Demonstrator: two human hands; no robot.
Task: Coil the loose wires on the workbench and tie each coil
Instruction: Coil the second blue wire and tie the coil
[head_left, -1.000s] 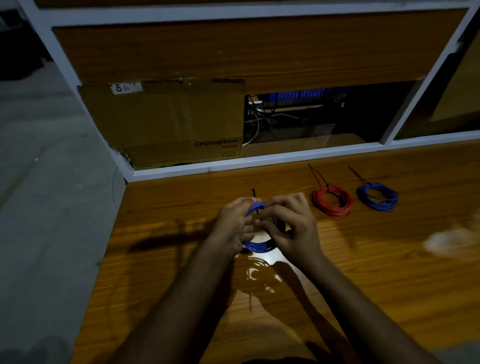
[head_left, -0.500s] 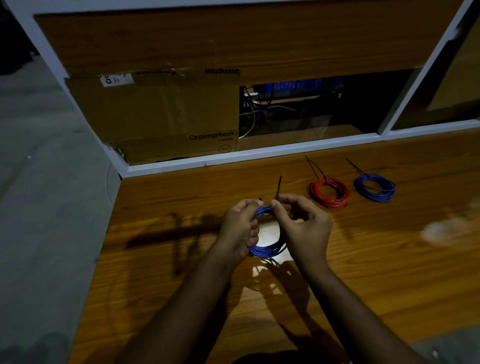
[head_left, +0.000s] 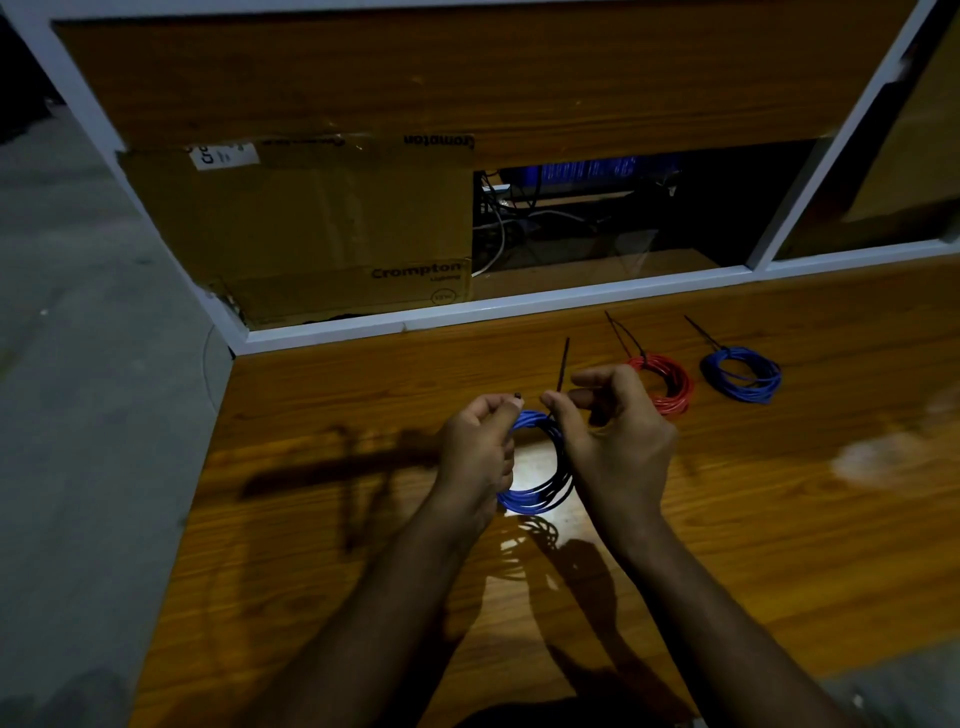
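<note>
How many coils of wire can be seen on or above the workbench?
3. A blue coil is held between both hands, a red coil lies just behind the right hand, and another blue coil lies right of the red.

Both hands (head_left: 545, 447) on blue coil (head_left: 535, 496), tie (head_left: 562, 366) upright

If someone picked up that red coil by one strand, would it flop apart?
Probably not: the red coil seems cinched by a black tie, so its loops should stay bundled. It looks thin and likely light. Lying flat on the bench, it would likely slide, not roll.
</note>
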